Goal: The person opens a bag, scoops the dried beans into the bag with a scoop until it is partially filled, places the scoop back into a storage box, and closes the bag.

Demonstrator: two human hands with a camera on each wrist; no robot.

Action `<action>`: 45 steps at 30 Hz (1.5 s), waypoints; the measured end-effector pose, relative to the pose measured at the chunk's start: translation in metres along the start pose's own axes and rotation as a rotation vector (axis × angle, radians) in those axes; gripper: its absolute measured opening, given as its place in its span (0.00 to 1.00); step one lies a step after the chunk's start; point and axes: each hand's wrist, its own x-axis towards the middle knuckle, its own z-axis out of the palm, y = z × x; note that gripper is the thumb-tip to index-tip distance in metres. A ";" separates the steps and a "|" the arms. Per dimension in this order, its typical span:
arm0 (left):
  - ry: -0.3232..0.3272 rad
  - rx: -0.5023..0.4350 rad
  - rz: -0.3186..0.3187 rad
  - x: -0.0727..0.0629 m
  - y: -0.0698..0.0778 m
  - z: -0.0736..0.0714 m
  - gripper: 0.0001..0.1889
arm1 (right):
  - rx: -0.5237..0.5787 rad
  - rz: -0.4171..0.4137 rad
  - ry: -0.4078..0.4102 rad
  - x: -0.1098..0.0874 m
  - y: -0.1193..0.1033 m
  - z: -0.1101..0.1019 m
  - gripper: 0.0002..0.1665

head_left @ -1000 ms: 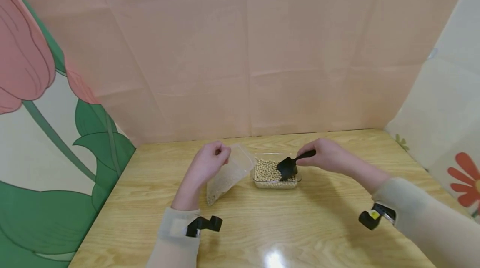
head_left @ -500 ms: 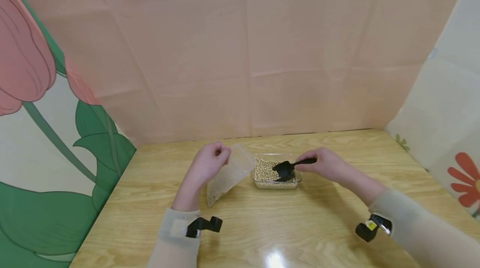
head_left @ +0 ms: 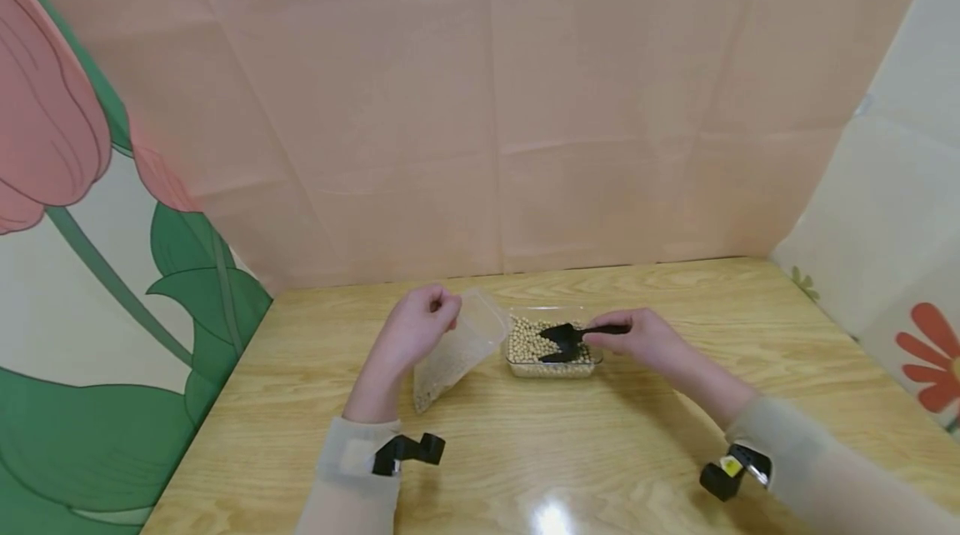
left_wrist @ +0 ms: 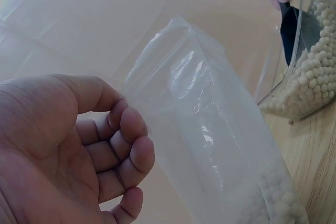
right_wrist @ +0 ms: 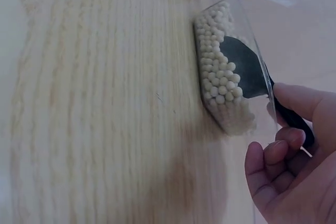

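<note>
My left hand (head_left: 422, 320) pinches the top edge of a clear zip bag (left_wrist: 210, 124) between thumb and fingertips. The bag stands on the table with its mouth open, and some pale round beans (left_wrist: 278, 195) lie in its bottom corner. To its right is a clear rectangular container (head_left: 551, 369) holding many more beans (right_wrist: 212, 69). My right hand (head_left: 637, 337) pinches the handle of a small black scoop (right_wrist: 244, 66) over the container's right wall. The scoop's blade is down among the beans, its tip partly buried.
Both things stand on a wood-grain table (head_left: 480, 460), near its back edge. A pink cloth backdrop (head_left: 495, 118) rises behind it. Flower-patterned panels (head_left: 885, 268) flank the sides. A wrist camera (head_left: 408, 452) is strapped to each forearm.
My right hand has come down and a little nearer, tipping the scoop flatter and pushing its blade leftward into the beans. The left hand and the bag have stayed still.
</note>
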 end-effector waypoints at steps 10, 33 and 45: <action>-0.008 -0.005 -0.003 0.000 0.000 0.001 0.17 | 0.018 -0.006 0.031 0.000 0.007 0.012 0.29; -0.001 -0.017 -0.006 0.000 0.001 -0.002 0.17 | 0.230 0.035 0.028 -0.006 0.016 0.019 0.36; 0.000 -0.014 -0.009 0.000 0.000 -0.001 0.17 | 0.383 0.038 0.036 -0.008 0.023 0.019 0.36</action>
